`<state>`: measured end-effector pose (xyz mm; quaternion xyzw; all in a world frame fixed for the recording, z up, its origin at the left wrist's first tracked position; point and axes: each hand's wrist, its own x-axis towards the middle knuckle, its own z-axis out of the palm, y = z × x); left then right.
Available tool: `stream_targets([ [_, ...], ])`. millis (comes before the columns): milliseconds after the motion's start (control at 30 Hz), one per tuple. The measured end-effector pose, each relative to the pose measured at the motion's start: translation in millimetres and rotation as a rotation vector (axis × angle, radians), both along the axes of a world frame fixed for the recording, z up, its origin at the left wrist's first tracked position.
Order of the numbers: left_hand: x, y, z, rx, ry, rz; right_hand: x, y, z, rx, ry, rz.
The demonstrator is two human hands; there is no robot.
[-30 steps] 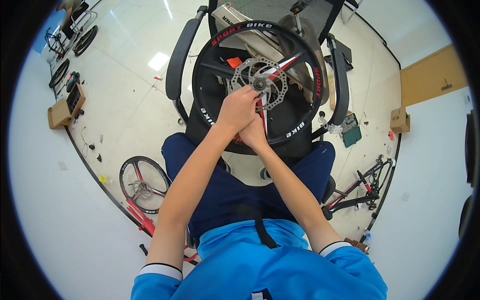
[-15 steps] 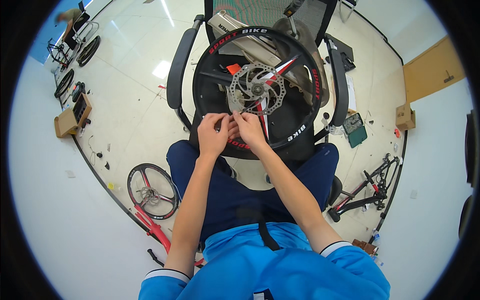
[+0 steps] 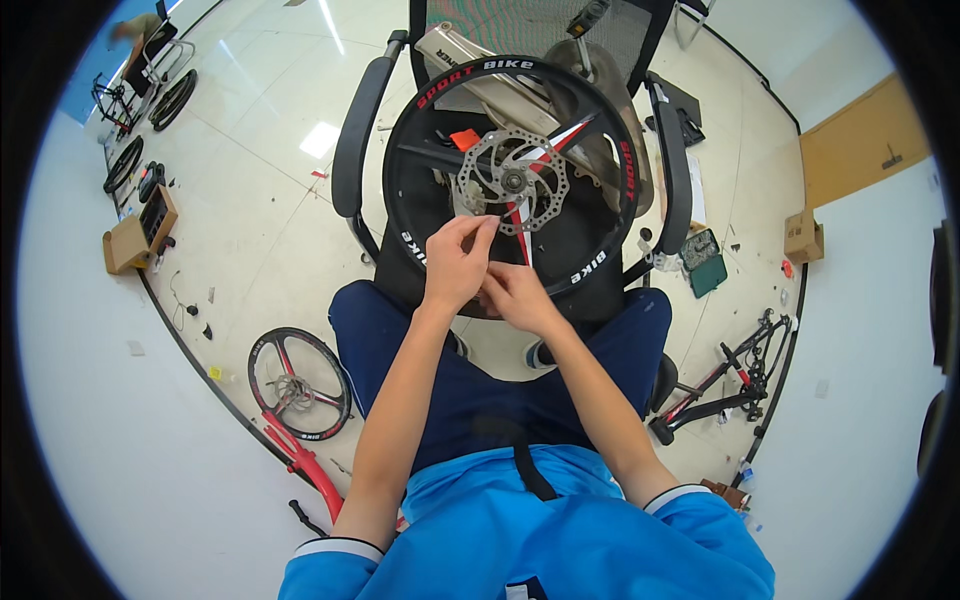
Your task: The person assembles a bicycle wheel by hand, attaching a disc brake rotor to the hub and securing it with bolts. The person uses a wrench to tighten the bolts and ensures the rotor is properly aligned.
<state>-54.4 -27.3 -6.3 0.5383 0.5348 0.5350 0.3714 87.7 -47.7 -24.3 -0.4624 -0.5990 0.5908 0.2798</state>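
A black bicycle wheel [image 3: 628, 175] with red and white spokes lies flat on the seat of an office chair [image 3: 352, 140]. A silver brake disc [image 3: 556, 192] with many holes sits at its hub. My left hand [image 3: 460, 262] is over the near part of the wheel, its thumb and forefinger pinched together at the disc's near edge. Whatever is in that pinch is too small to make out. Just below and to the right, my right hand [image 3: 518, 297] is closed with curled fingers by the near rim, partly behind the left hand. Its fingertips are hidden.
A silver bike frame part [image 3: 455, 55] and a dark-handled tool [image 3: 588, 17] lie behind the wheel. Around the chair are another wheel [image 3: 345, 400], a red fork [image 3: 315, 468], a black frame [image 3: 740, 385], a green case [image 3: 708, 277] and cardboard boxes [image 3: 803, 237]. A person sits far left.
My left hand has moved right and slightly up, to the disc's near edge. My right hand has drawn back toward me and now sits lower, below the left hand.
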Motion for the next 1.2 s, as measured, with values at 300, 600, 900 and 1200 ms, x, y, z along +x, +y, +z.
stream_targets([
  [300, 4, -9, 18, 0.030, -0.278, -0.026, 38, 46, 37, 0.698, -0.303, -0.232],
  [600, 3, -16, 4, -0.129, -0.494, 0.042, 34, 36, 33, 0.753, -0.348, -0.247],
  [900, 9, -14, -18, -0.226, -0.478, 0.048, 29, 58, 38, 0.729, -0.277, -0.393],
  [1200, 8, -63, -44, -0.365, -0.507, 0.084, 18, 88, 26, 1.000, -0.752, -0.280],
])
